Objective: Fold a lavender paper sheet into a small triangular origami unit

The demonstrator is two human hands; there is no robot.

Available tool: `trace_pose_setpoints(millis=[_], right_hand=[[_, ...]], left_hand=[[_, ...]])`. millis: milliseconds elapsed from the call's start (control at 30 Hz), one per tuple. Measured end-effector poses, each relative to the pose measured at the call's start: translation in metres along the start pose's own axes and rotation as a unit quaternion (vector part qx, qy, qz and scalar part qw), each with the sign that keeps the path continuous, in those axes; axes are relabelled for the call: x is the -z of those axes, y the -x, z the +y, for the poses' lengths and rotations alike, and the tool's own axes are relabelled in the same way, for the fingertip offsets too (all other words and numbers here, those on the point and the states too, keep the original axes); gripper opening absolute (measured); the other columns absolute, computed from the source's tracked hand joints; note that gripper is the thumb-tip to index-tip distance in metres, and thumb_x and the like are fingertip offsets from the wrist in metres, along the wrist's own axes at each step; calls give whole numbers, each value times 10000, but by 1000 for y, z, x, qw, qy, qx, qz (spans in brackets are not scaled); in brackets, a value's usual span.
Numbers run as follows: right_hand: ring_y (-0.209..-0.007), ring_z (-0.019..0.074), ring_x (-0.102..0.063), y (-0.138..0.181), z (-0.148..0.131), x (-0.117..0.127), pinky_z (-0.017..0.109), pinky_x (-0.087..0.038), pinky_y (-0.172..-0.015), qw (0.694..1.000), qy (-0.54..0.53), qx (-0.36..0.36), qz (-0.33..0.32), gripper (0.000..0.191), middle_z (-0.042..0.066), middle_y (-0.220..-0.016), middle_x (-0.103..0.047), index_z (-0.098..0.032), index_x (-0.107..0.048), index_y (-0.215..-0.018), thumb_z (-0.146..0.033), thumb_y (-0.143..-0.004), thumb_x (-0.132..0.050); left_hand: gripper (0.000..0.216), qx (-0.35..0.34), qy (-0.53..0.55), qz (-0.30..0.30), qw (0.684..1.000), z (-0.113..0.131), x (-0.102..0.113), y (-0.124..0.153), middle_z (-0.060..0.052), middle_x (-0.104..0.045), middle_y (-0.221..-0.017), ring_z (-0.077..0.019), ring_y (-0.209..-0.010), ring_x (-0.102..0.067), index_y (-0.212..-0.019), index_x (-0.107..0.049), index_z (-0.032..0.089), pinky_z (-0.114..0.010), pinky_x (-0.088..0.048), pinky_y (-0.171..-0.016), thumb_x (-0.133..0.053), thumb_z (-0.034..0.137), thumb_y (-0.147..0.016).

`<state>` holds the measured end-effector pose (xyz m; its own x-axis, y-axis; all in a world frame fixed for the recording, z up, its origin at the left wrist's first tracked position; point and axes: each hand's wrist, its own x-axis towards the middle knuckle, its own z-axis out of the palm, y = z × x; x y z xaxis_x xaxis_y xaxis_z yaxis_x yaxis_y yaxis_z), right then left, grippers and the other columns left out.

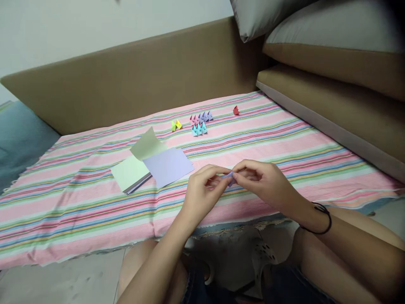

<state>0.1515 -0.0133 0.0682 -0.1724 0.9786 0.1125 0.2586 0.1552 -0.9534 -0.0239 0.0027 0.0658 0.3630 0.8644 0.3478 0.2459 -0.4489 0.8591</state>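
Note:
Between my two hands is a small piece of folded purple paper (231, 179), mostly hidden by the fingers. My left hand (207, 185) pinches it from the left side. From the right, my right hand (261, 176) grips it between thumb and fingertips. Both hands are above the near part of the striped cloth. Just left of my left hand lie flat purple paper sheets (169, 166). They overlap a pale green paper stack (130, 173) and a darker green sheet (148, 144) with a raised corner.
Small folded paper pieces stand farther back: yellow ones (176, 125), pink ones (194, 120), purple ones (205, 117), blue ones (199, 129) and a red one (236, 110). Striped cloth (104, 219) covers the seat before a brown backrest (152, 76). Cushions (335, 80) are piled at right.

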Motion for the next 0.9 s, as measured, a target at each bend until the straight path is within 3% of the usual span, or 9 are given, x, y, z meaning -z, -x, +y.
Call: trace_pose_setpoints(millis=[233,467,633,900], right_hand=[[-734,172,-693,0,1,0,245,-552,-655,998,42,35,17,62,17,-747,-697,-193,-617,-801,-249,-792,-591],[-719,139,-669,2,1,-1,236,-539,-670,981,143,119,51,80,4,-777,-690,-195,-649,-793,-181,-794,-570],[-679,133,-667,2,-1,-6,220,-532,-616,983,140,103,54,81,4,-737,-685,-191,-636,-760,-191,-802,-567],[-704,151,-703,4,-1,-6,232,-571,-648,994,76,66,41,50,-5,-747,-711,-202,-606,-838,-205,-789,-600]], left_hand=[[78,-5,-3,30,1000,-2,-2,-2,-46,-704,-844,-158,-815,-652,-820,-729,202,-264,-518,-715,-679,249,-782],[90,17,-25,38,999,-1,-6,2,-37,-697,-841,-125,-680,-653,-840,-711,181,-226,-509,-594,-657,236,-793],[104,29,-21,34,999,2,-8,3,-36,-669,-919,-101,-656,-642,-883,-680,183,-196,-507,-541,-630,221,-800],[105,59,16,-36,997,1,-2,-1,-31,-593,-987,-84,-690,-599,-901,-613,190,-191,-524,-575,-604,228,-804]])
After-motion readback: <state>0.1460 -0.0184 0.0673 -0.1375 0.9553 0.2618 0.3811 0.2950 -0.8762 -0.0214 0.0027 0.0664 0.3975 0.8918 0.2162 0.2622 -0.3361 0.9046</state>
